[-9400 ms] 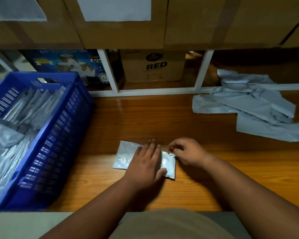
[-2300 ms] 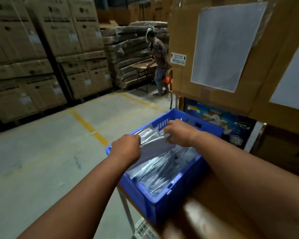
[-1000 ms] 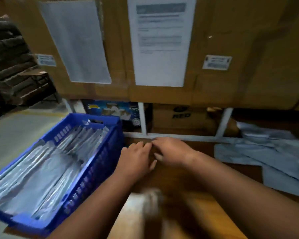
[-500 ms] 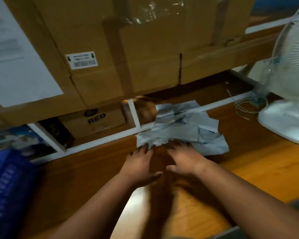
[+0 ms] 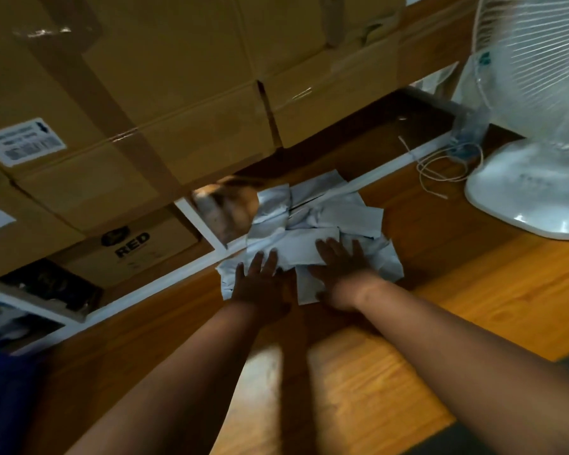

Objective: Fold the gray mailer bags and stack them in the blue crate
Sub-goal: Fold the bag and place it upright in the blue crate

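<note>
While both hands reach the pile of gray mailer bags (image 5: 312, 221) at the back of the wooden table (image 5: 473, 307), the step in hand is judged as fetching the next bag for folding. Left hand (image 5: 260, 284): fingers straight, spread, lying on the pile's near-left edge; nothing gripped. Right hand (image 5: 342, 267): fingers likewise extended, flat on a pale bag near the pile's middle; nothing pinched yet. Next move prob. calls for separating one bag from the heap w/o dragging the others, then pulling it to the near table area. Pile is crumpled, bags overlapping at mixed angles; its long axis runs approx. near-left to far-right. Blue crate (image 5: 0, 405): only a blurred corner shows, far left.
</note>
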`<action>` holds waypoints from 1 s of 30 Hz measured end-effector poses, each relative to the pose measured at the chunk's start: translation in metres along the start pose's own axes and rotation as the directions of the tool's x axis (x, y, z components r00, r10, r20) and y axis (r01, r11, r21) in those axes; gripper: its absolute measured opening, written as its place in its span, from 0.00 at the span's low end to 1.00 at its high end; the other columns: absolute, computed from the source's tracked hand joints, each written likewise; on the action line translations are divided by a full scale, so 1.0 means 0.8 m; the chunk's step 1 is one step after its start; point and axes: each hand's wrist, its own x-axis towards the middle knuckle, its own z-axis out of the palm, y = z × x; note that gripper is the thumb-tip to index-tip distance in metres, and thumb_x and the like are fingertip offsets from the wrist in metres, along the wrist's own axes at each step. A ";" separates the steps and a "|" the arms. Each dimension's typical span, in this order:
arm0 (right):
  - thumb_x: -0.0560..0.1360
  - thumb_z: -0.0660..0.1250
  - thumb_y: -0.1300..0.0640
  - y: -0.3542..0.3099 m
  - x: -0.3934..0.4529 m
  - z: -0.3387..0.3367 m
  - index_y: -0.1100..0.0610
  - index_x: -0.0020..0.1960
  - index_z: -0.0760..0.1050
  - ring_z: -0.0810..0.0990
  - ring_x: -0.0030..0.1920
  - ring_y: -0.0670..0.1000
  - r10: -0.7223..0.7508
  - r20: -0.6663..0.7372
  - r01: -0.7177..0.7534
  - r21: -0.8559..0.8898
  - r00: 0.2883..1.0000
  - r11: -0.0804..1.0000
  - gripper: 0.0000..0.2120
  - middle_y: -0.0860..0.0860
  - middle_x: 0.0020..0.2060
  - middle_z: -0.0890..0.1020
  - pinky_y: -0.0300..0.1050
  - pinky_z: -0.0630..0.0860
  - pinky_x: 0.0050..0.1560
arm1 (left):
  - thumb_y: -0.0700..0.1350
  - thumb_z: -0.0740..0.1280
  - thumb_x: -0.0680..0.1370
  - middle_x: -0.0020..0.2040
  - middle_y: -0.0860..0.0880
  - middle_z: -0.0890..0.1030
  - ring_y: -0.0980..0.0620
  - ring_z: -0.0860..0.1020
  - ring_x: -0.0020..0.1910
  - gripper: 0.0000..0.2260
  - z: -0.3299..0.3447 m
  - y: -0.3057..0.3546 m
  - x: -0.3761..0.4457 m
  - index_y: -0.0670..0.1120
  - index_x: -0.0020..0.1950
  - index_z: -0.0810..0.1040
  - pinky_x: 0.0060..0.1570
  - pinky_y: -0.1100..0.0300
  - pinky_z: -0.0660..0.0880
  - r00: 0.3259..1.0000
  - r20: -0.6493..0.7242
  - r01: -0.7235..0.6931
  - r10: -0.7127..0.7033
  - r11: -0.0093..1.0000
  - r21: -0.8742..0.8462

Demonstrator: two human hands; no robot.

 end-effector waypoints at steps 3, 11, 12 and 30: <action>0.83 0.62 0.36 -0.005 0.006 -0.001 0.41 0.85 0.55 0.38 0.85 0.62 -0.038 -0.030 0.039 0.029 0.999 0.999 0.34 0.54 0.86 0.37 0.75 0.41 0.79 | 0.68 0.67 0.77 0.86 0.53 0.33 0.43 0.39 0.86 0.46 0.010 -0.007 0.005 0.59 0.86 0.45 0.81 0.31 0.45 0.999 0.001 0.036 -0.036 0.999 -0.037; 0.84 0.61 0.41 -0.030 -0.012 0.007 0.43 0.84 0.57 0.40 0.85 0.61 -0.139 -0.141 0.152 0.083 0.980 0.985 0.30 0.55 0.86 0.41 0.71 0.44 0.81 | 0.63 0.66 0.80 0.85 0.56 0.31 0.45 0.40 0.86 0.45 0.033 -0.022 -0.052 0.60 0.85 0.38 0.82 0.33 0.48 0.996 -0.073 0.040 -0.050 0.990 -0.134; 0.84 0.60 0.41 -0.039 -0.015 0.010 0.42 0.84 0.56 0.39 0.85 0.61 -0.162 -0.148 0.176 0.084 0.976 0.981 0.31 0.55 0.86 0.40 0.71 0.44 0.82 | 0.62 0.65 0.81 0.84 0.56 0.29 0.46 0.38 0.85 0.44 0.038 -0.026 -0.066 0.60 0.85 0.38 0.82 0.34 0.46 0.995 -0.073 0.048 -0.060 0.985 -0.165; 0.84 0.57 0.41 -0.334 -0.065 0.040 0.43 0.71 0.73 0.61 0.82 0.56 -0.478 -0.073 0.476 -0.040 0.875 0.879 0.18 0.53 0.81 0.65 0.60 0.61 0.79 | 0.65 0.50 0.84 0.88 0.48 0.46 0.42 0.50 0.86 0.34 0.238 -0.142 -0.372 0.47 0.85 0.61 0.82 0.39 0.52 0.987 -0.040 0.135 -0.156 0.938 -0.320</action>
